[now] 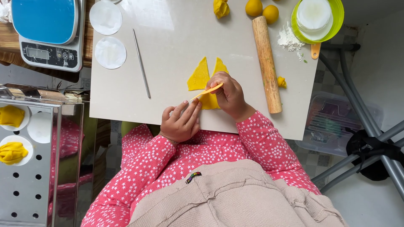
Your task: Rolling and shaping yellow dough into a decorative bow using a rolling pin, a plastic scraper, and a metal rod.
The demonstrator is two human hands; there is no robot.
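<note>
1. The right hand pinches a thin yellow tool over the flat yellow dough at the middle of the white counter.
2. The left hand, holding nothing, steadies the dough's near edge with its fingertips; a slip of the tool could tear the thin sheet.
3. The right hand hides the dough's right part.
4. The dough balls at the far edge are cut off.

My right hand covers part of the yellow dough sheet, so I can't see where the orange stick meets it. The scale and the green bowl are cut off at the top edge.
</note>
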